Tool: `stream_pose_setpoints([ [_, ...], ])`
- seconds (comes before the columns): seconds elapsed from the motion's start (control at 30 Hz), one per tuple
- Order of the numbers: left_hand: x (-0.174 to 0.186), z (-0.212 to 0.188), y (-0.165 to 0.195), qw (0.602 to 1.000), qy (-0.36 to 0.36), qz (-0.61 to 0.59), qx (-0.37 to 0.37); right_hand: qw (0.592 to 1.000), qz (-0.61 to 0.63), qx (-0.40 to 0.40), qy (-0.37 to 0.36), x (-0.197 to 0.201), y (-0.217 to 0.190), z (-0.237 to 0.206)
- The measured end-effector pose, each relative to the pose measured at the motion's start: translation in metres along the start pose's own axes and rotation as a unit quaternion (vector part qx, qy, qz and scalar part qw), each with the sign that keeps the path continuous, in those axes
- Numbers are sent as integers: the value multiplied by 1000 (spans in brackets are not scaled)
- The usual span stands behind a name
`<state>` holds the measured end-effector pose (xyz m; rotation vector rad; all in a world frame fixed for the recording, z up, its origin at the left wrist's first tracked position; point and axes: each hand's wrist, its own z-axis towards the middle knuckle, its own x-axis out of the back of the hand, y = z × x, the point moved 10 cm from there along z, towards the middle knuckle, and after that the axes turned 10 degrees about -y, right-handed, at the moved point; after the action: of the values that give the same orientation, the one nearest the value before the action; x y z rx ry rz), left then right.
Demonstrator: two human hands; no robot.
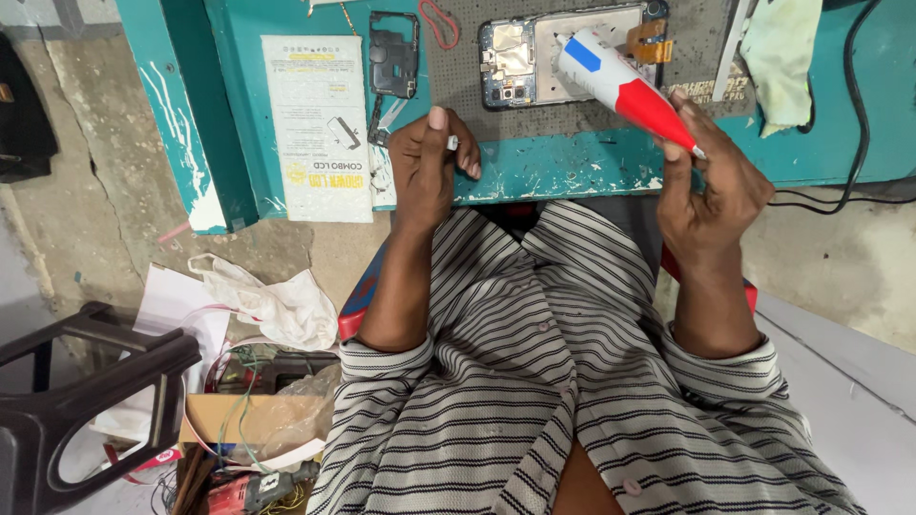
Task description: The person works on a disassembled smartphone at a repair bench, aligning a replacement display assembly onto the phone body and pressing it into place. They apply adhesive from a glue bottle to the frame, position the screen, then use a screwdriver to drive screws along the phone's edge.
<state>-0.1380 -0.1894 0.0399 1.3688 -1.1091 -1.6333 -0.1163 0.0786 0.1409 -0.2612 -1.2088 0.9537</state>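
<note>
The right hand (pixel 711 191) grips a white glue tube (pixel 620 84) with a red nozzle end and a blue patch, fingers wrapped around the red part, the fine metal tip pointing down toward 5 o'clock. The tube's white body slants up toward 10 o'clock and overlaps the opened smartphone (pixel 563 57) in the view. That phone lies back-off on a grey perforated mat (pixel 458 91) on the teal desk (pixel 563 172), showing its metal frame, circuit board and an orange flex cable at 3 o'clock of it.

The left hand (pixel 429 157) is curled narrow at the desk edge, thumb and fingertips pinching a tiny pale part (pixel 452 143); what it is cannot be told.

At 9 o'clock of the phone lies a dark plastic phone frame piece (pixel 393 52), and beside that a white printed package (pixel 320 124) hanging over the desk edge. A red rubber band (pixel 437 21) lies at the mat's top edge. A pale cloth (pixel 780 57) and a black cable (pixel 849 105) are at the desk's 3 o'clock end.

On the floor at 7 o'clock, an open cardboard box (pixel 205 420) holds clear plastic wrap and tangled wires; a crumpled white bag (pixel 272 300) lies above it, a black stool (pixel 86 391) beside it.
</note>
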Motion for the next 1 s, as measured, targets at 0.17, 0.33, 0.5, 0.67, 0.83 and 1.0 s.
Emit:
stream_pose_setpoints([
  [0.17, 1, 0, -1, 1000, 4, -4, 3, 999, -44, 3, -15, -1, -2, -2],
  [0.33, 1, 1, 0, 1000, 8, 4, 3, 996, -80, 9, -30, -1, -9, 1],
  [0.5, 1, 0, -2, 1000, 12, -2, 16, 989, -131, -2, -72, -2, -22, 4],
  [0.67, 0, -2, -2, 1000, 17, -7, 18, 989, -136, 2, -62, 3, -31, 1],
  [0.83, 0, -1, 1, 1000, 10, 10, 13, 994, -105, -4, 0, 16, -28, -24],
  [1.0, 0, -2, 0, 1000, 8, 11, 13, 996, -56, -10, 71, 20, -15, -60],
])
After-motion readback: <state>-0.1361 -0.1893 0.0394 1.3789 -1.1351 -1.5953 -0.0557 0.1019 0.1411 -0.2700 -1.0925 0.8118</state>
